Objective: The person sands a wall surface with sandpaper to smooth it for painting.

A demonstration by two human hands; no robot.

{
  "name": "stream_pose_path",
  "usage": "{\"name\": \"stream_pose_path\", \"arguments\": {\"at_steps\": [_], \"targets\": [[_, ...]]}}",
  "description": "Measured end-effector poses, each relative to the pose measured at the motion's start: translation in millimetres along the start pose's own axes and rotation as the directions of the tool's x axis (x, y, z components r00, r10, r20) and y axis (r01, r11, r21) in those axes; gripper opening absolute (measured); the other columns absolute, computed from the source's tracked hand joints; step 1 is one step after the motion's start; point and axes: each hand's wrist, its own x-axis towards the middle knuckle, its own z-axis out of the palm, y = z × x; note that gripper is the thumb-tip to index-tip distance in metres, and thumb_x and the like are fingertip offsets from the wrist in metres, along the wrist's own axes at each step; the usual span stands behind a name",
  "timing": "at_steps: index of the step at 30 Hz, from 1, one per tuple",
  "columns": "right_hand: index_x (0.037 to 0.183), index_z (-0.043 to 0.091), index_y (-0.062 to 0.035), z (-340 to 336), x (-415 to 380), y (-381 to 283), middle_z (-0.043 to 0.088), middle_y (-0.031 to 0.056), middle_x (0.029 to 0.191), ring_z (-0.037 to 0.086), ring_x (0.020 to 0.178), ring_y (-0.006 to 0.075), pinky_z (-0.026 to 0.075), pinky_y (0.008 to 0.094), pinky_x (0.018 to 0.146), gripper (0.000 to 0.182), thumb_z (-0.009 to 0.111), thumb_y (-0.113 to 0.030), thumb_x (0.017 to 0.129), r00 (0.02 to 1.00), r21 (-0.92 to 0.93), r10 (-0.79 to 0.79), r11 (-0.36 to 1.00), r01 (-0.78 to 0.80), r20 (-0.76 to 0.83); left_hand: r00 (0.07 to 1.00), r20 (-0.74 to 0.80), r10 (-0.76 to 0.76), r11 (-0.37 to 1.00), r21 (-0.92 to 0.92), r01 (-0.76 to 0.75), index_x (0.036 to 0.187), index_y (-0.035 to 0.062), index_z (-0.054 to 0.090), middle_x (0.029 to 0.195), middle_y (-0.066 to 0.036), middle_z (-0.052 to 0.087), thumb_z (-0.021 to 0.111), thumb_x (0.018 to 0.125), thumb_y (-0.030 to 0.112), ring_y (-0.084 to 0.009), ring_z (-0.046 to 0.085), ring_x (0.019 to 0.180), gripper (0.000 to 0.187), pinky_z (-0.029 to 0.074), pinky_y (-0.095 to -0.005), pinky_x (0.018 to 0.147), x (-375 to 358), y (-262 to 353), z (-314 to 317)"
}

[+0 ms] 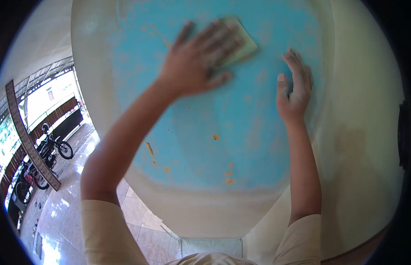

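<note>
The pale sheet [245, 43] is in the upper middle of the frame, lying against a blue surface [254, 119] and partly covered by the left hand [192, 66]. The fingers of this hand are stretched and spread over the sheet, not clenched around it, and the thumb stands apart, below the sheet. I judge that the sheet is held in this flat way so that the pressure is shared over a wide area; its corner at the right stays uncovered. The hand is blurred, so I cannot tell exactly how each fingertip sits.

Toward the right edge of the blue area is the right hand [298, 90]. Its fingers are loosely bent, the thumb is apart from them, and nothing is seen in its grasp. Perhaps it is placed there for support or balance, but I cannot tell whether it touches the surface.

Around and below the hands, the blue shows small orange patches [216, 137], mostly in the lower half. A paler border [205, 207] surrounds it. Farther away, at the left of the frame, a motorcycle [64, 149] stands near a shiny tiled floor [68, 216], well apart from the work.
</note>
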Motion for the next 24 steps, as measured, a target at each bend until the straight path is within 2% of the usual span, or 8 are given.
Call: {"name": "stream_pose_path", "arguments": {"at_steps": [3, 4, 7, 9, 13, 20, 22, 24], "targets": [[0.13, 0.062, -0.0162, -1, -3, -4, 0.061, 0.0066, 0.137, 0.049, 0.135, 0.0308, 0.028, 0.0541, 0.114, 0.045, 0.059, -0.016, 0.085, 0.999, -0.043, 0.012, 0.999, -0.011, 0.035, 0.884, -0.248, -0.396, 0.876, 0.186, 0.444, 0.134, 0.0223, 0.061, 0.138, -0.01, 0.058, 0.049, 0.091, 0.062, -0.0294, 0.048, 0.134, 0.059, 0.023, -0.0559, 0.116, 14, -103, -9], [0.13, 0.062, -0.0162, -1, -4, -5, 0.061, 0.0066, 0.137, 0.049, 0.135, 0.0308, 0.028, 0.0541, 0.114, 0.045, 0.059, -0.016, 0.085, 0.999, -0.044, 0.01, 0.999, -0.008, 0.031, 0.661, -0.001, -0.75, 0.645, 0.222, 0.732, 0.158, 0.012, 0.018, 0.165, -0.008, 0.015, 0.03, 0.103, 0.046, -0.0249, 0.006, 0.153, 0.067, 0.002, -0.0517, 0.122, 37, -83, -62], [0.132, 0.06, -0.0154, -2, -2, -5, 0.059, 0.0074, 0.139, 0.048, 0.136, 0.0309, 0.027, 0.0546, 0.115, 0.048, 0.059, -0.016, 0.085, 0.999, -0.054, 0.026, 0.998, -0.023, 0.039, 0.666, -0.128, -0.735, 0.636, 0.212, 0.742, 0.159, 0.0119, 0.017, 0.165, -0.01, 0.014, 0.031, 0.102, 0.049, -0.0281, 0.004, 0.153, 0.069, 0.002, -0.0519, 0.122, 39, -89, -32], [0.136, 0.057, -0.0136, -2, -3, -5, 0.058, 0.0076, 0.141, 0.047, 0.137, 0.0312, 0.025, 0.0555, 0.115, 0.051, 0.059, -0.016, 0.085, 0.998, -0.034, 0.037, 0.999, -0.035, 0.053, 0.866, -0.154, -0.475, 0.82, 0.279, 0.5, 0.159, 0.0127, 0.014, 0.165, -0.012, 0.012, 0.035, 0.1, 0.057, -0.0327, 0.002, 0.153, 0.077, 0.002, -0.0535, 0.122, 41, -56, 1], [0.139, 0.054, -0.0123, 0, -1, -6, 0.056, 0.0082, 0.142, 0.045, 0.138, 0.0321, 0.024, 0.0563, 0.116, 0.056, 0.06, -0.016, 0.084, 0.998, -0.027, 0.04, 0.999, -0.039, 0.048, 0.966, -0.01, -0.258, 0.935, 0.25, 0.252, 0.16, 0.0199, 0.012, 0.166, -0.009, 0.01, 0.035, 0.099, 0.059, -0.0351, 0.004, 0.152, 0.076, 0.005, -0.0543, 0.122, 54, -18, 6], [0.144, 0.048, -0.0126, -1, -8, -6, 0.054, 0.0089, 0.145, 0.043, 0.14, 0.0341, 0.021, 0.0587, 0.117, 0.063, 0.061, -0.018, 0.083, 0.993, -0.074, 0.073, 0.995, -0.066, 0.094, 0.709, -0.202, -0.676, 0.69, 0.163, 0.705, 0.16, 0.028, 0.012, 0.164, -0.009, 0.02, 0.033, 0.101, 0.056, -0.0332, 0.009, 0.152, 0.068, 0.008, -0.0523, 0.122, 68, -95, -23], [0.145, 0.047, -0.0127, -1, -8, -7, 0.054, 0.0088, 0.145, 0.043, 0.14, 0.0342, 0.02, 0.0592, 0.117, 0.064, 0.062, -0.018, 0.083, 0.991, -0.063, 0.077, 0.996, -0.071, 0.106, 0.866, -0.304, -0.397, 0.875, 0.161, 0.457, 0.14, 0.0228, 0.054, 0.145, -0.01, 0.053, 0.049, 0.091, 0.063, -0.0311, 0.043, 0.137, 0.063, 0.023, -0.0558, 0.117, 71, -75, 16], [0.145, 0.047, -0.0132, -2, -7, -10, 0.052, 0.0086, 0.147, 0.041, 0.141, 0.0333, 0.019, 0.0596, 0.117, 0.065, 0.062, -0.018, 0.082, 0.992, -0.062, 0.079, 0.995, -0.073, 0.102, 0.975, -0.196, -0.101, 0.99, 0.077, 0.118, 0.151, 0.0266, 0.039, 0.157, -0.005, 0.038, 0.046, 0.091, 0.066, -0.03, 0.033, 0.144, 0.072, 0.023, -0.0548, 0.118, 72, -10, 19]]}}
